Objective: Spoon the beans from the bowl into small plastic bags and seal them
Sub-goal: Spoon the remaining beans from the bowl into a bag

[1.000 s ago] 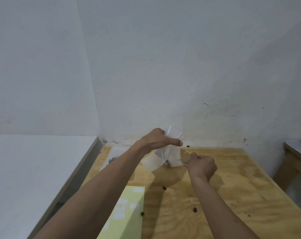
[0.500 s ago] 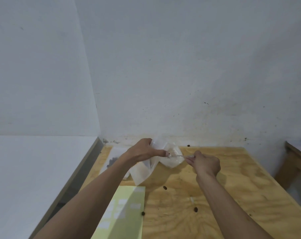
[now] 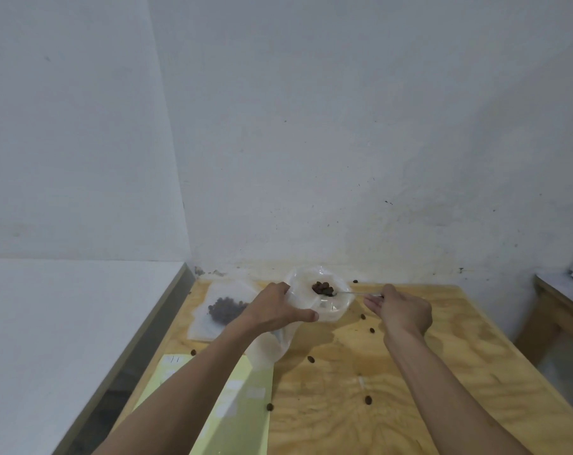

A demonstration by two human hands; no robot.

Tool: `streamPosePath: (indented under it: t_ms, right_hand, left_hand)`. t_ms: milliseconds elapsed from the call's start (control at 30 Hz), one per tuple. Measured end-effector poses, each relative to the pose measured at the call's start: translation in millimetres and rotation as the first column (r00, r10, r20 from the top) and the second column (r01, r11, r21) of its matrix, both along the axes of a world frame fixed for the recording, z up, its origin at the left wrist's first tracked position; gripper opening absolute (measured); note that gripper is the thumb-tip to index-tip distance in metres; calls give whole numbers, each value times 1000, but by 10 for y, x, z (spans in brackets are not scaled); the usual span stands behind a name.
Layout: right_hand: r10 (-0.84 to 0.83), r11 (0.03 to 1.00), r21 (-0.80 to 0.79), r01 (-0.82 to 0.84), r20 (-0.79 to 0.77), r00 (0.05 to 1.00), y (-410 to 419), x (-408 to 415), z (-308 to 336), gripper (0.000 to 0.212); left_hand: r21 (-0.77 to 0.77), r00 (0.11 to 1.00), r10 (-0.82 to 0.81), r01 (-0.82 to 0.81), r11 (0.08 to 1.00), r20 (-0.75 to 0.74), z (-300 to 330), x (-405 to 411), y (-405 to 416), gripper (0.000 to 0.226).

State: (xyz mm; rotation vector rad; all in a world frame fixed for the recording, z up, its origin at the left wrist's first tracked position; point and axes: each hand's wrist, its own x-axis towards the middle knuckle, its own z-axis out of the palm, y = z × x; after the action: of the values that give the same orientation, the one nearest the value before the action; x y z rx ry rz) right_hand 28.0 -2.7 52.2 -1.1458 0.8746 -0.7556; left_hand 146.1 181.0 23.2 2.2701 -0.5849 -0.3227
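Done: filled bag (image 3: pixel 224 311) lying on table (image 3: pixel 410 372)
Now: left hand (image 3: pixel 275 310) grip pinching open bag (image 3: pixel 272 343); right hand (image 3: pixel 400 310) grip holding spoon (image 3: pixel 347 293) of beans (image 3: pixel 323 288)
Left: filling, sealing

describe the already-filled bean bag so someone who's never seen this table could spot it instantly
Start at the plywood table and go to its far-left corner, where the two walls meet. The filled bag lies flat there, just beyond the left hand. Unlike the open bag that hand holds up, nothing touches it, and a dark clump of beans shows through it.
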Motion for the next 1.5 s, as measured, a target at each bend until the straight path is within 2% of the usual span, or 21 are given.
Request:
streamPosePath:
  t_ms: [67,133,233,300,433,533,600,667,733,767,867,967,1033,1100,1167,1233,1300,1333,1367,1433,1500]
  right_hand:
    - [12,1000,-8,-12,-10,1000,19,6,18,28]
    - [22,999,-24,-22,-16,1000,15,8,31,26]
    - [52,997,-63,-53,-9,999,-32,-7,71,23]
    - [74,993,-96,-73,6,997,-69,-31,139,22]
    - [130,979,-158,-126,13,991,-107,-60,306,19]
    - [230,912,-334,-240,-69,971,-58,-71,387,22]
    - [332,804,-485,-345,-115,936,23,-80,443,24]
    - [402,619,-679,-395,-159,902,105,-92,496,24]
    - [398,455,-840,-296,-106,911,130,-96,525,23]
    - [379,409,-888,-210,-44,924,111,-97,530,22]
    - [322,285,-958,-40,56,945,-9,-99,454,17]
    - [268,38,-995,-90,-77,960,-60,-69,112,15]
    - [213,-91,-980,-178,-193,958,-84,-53,-166,7]
    - [124,-265,-935,-235,-275,953,-68,-23,-404,29]
    - [86,-359,-911,-205,-251,964,-79,20,-565,46]
    - [53,-319,-922,-220,-249,967,-67,87,-619,46]
    - [78,-49,-965,-256,-259,963,6,117,-625,19]
    - [99,154,-956,-250,-236,967,39,126,-629,12]
    - [108,329,-911,-248,-224,969,70,157,-634,23]
    - [111,603,-766,-223,-196,974,127,199,-603,33]
    - [66,798,-583,-153,-168,984,177,244,-555,34]
  left_hand:
    - [19,999,4,-4,1000,32,-13,-26,-24,47]
    - [26,999,25,-26,999,35,-24,-35,-45,51]
    - [17,998,40,-41,999,45,-28,-36,-49,82]
    - [17,997,52,-54,998,59,-39,-27,-34,94]
    - [-13,994,64,-64,998,84,-52,-21,-13,96]
    - [-44,994,59,-55,998,91,-56,-49,-25,94]
    - [-58,995,66,-62,996,71,-17,-83,-34,97]
    - [-76,996,70,-66,995,54,31,-88,-37,99]
    - [-90,996,76,-72,993,37,63,-79,-25,96]
    - [-99,996,88,-87,991,6,69,-72,-11,94]
    - [-133,983,109,-129,983,-147,28,-35,38,95]
    - [-114,963,78,-110,987,-258,-21,8,43,87]
    - [-114,955,46,-83,990,-294,-10,6,23,75]
    - [-109,952,54,-91,990,-301,24,-13,6,64]
    - [-84,957,72,-100,991,-282,67,-38,-8,59]
    - [-72,962,75,-97,993,-261,107,-55,-17,54]
    - [-61,967,68,-85,994,-244,146,-52,-10,52]
    - [-54,969,58,-73,996,-239,162,-42,-7,52]
    - [-47,970,48,-61,997,-238,185,-32,-7,51]
    - [-50,971,27,-40,998,-236,241,-13,-33,47]
    - [-60,977,5,-18,998,-215,337,-6,-109,45]
